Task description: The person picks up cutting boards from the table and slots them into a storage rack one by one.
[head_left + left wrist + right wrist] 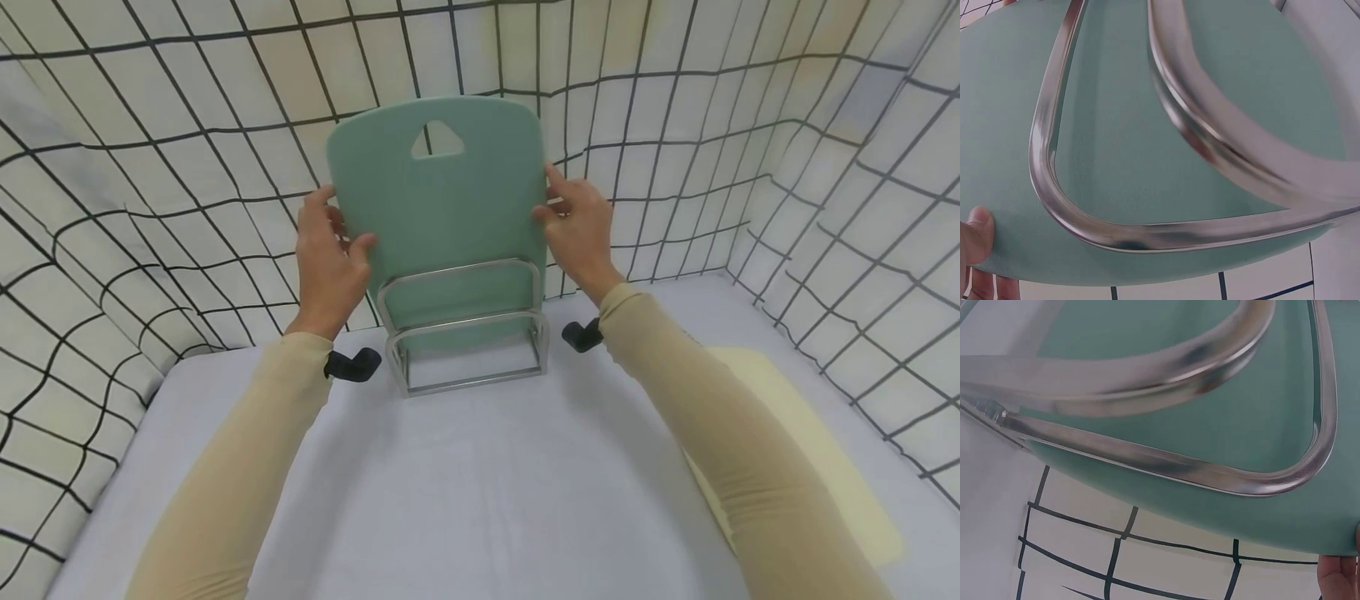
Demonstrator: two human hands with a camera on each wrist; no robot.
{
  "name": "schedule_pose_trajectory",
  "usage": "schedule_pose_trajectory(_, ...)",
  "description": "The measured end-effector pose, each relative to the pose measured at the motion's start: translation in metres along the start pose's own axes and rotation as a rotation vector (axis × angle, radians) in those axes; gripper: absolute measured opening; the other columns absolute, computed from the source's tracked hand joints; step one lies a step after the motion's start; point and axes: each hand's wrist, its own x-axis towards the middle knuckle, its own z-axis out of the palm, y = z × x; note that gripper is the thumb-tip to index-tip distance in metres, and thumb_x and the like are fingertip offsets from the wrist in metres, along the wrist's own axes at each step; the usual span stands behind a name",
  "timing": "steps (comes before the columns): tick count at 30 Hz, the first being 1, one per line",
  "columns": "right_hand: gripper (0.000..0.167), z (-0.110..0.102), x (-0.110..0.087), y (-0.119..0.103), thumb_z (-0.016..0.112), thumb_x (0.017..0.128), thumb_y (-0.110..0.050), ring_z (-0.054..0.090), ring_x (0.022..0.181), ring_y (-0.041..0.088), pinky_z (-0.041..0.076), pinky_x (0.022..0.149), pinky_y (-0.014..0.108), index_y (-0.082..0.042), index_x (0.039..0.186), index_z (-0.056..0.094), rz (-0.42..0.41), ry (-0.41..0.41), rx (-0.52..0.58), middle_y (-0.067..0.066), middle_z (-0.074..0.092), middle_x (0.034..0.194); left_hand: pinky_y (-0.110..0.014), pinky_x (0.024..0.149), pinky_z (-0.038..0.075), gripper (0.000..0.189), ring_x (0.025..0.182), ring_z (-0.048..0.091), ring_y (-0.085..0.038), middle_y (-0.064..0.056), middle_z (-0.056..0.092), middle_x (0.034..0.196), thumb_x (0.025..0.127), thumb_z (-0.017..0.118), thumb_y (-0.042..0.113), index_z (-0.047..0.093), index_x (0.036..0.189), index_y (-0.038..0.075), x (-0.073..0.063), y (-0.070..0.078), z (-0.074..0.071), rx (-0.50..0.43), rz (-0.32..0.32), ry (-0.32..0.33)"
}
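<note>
A green cutting board (450, 208) with a cut-out handle hole near its top stands upright, leaning slightly back, behind two loops of a metal rack (468, 320). My left hand (328, 260) holds its left edge, thumb on the front face and fingers round behind. At the right edge, my right hand (581, 227) grips the board between thumb and fingers. Close up in the left wrist view, the rack's rounded bars (1147, 237) cross in front of the board, with my left thumb (980, 234) on its face. Only fingertips (1335, 578) of the right hand show in the right wrist view.
A pale yellow board (817, 450) lies flat on the white table (480, 483), partly under my right forearm. Walls with a black grid pattern (675, 108) rise behind and at both sides. Dark wrist mounts (352, 365) stick out beside the rack.
</note>
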Motion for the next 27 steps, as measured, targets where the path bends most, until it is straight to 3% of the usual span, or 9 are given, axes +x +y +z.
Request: schedule_pose_trajectory(27,0.06,0.0036,0.0073,0.0028,0.067,0.098,-0.005,0.074,0.11,0.028,0.064,0.091,0.037,-0.019,0.153,0.048,0.07,-0.031,-0.013,0.017,0.067,0.127,-0.048,0.1,0.058,0.058,0.106,0.061,-0.035,-0.023,0.049,0.128,0.102,0.061,0.007,0.033,0.153,0.009,0.0066,-0.004,0.0032,0.007,-0.036,-0.038)
